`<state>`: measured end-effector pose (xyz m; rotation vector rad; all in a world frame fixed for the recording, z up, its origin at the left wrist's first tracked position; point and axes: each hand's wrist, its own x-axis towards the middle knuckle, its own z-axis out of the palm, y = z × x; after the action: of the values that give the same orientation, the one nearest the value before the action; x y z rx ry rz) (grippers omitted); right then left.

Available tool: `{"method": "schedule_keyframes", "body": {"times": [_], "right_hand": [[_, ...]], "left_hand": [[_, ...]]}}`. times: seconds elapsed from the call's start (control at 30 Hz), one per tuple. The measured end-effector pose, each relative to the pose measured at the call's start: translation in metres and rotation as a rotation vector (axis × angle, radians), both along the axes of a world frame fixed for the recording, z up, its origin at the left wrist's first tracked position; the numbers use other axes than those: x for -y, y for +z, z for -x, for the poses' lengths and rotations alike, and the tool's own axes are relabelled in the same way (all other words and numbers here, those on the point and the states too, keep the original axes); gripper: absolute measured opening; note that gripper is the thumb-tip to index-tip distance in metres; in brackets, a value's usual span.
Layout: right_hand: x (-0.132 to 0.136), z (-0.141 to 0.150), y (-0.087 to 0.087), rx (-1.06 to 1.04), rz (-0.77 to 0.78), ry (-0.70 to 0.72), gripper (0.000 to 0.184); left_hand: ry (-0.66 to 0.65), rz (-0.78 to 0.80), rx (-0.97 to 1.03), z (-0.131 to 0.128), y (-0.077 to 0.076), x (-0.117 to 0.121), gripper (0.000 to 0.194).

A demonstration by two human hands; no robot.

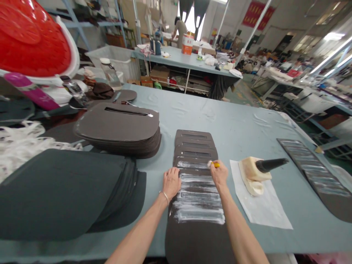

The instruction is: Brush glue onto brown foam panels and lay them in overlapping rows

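Overlapping dark grey panels (195,238) with slots lie in a staggered row before me, white glue smeared across several of their slotted strips. My right hand (219,173) is closed on a brush (216,164) with a yellow handle. Its white tip touches the right end of one strip. My left hand (172,182) rests on the panels' left edge, fingers bent and pressing down, gripping nothing. To the right, a cream-coloured glue container (250,170) with a black spout lies on a white sheet (271,209), apart from my right hand.
On the left are a stack of grey zippered panels (121,126) and a pile of dark green pieces (60,190). More glue-streaked panels (316,170) lie at the right edge. Behind the table, a person (180,31) stands by another worktable (176,55).
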<state>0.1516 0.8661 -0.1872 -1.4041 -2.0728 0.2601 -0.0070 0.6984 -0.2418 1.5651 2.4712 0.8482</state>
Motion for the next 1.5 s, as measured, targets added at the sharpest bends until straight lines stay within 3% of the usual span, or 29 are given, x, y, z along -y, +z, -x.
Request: {"method": "schedule_keyframes", "body": {"times": [0.1,0.17,0.23,0.4,0.47,0.53,0.67,0.73,0.8,0.97,1.07,1.3,1.4,1.5], "right_hand": [[0.045,0.064,-0.007,-0.142,0.066,0.320,0.023],[0.057,0.082,-0.011,-0.183,0.146,0.415,0.022],[0.047,0.069,-0.013,-0.178,0.202,0.348,0.022],[-0.020,-0.021,-0.005,-0.088,0.187,-0.029,0.028],[-0.024,-0.028,0.000,-0.046,0.127,-0.101,0.028],[-0.002,-0.007,0.002,-0.076,0.090,-0.021,0.026],[0.066,0.062,-0.003,-0.220,0.153,0.387,0.023],[0.079,0.076,-0.008,-0.226,0.187,0.450,0.023],[0.070,0.062,-0.012,-0.192,0.203,0.389,0.022],[0.004,-0.038,-0.006,-0.066,0.158,0.065,0.030],[-0.017,-0.073,-0.002,0.022,0.136,-0.044,0.034],[-0.011,-0.062,0.000,0.149,0.026,-0.040,0.033],[0.001,-0.059,0.004,0.061,-0.010,-0.036,0.033],[0.009,-0.078,0.013,-0.098,0.070,-0.115,0.032]], "left_hand": [[0.011,0.006,-0.007,-0.001,0.000,-0.001,0.030],[0.013,0.001,-0.010,-0.002,-0.001,-0.001,0.031],[0.007,-0.010,-0.004,-0.002,-0.001,0.000,0.032],[0.013,-0.037,0.043,0.002,-0.001,0.000,0.031],[0.017,-0.049,0.092,0.006,0.000,0.000,0.030],[0.026,-0.080,0.127,0.007,0.002,0.002,0.030],[-0.043,-0.099,0.061,-0.002,0.000,0.013,0.030],[-0.080,-0.061,0.013,-0.010,-0.002,0.018,0.030],[-0.075,-0.029,-0.013,-0.015,-0.005,0.022,0.034],[-0.070,0.003,-0.023,-0.017,-0.007,0.023,0.037],[-0.067,-0.003,-0.026,-0.014,-0.008,0.023,0.037],[-0.061,-0.005,-0.011,-0.013,-0.007,0.026,0.037],[-0.065,-0.028,0.011,-0.013,-0.006,0.027,0.037],[-0.086,-0.070,0.077,-0.009,-0.009,0.026,0.035]]}}
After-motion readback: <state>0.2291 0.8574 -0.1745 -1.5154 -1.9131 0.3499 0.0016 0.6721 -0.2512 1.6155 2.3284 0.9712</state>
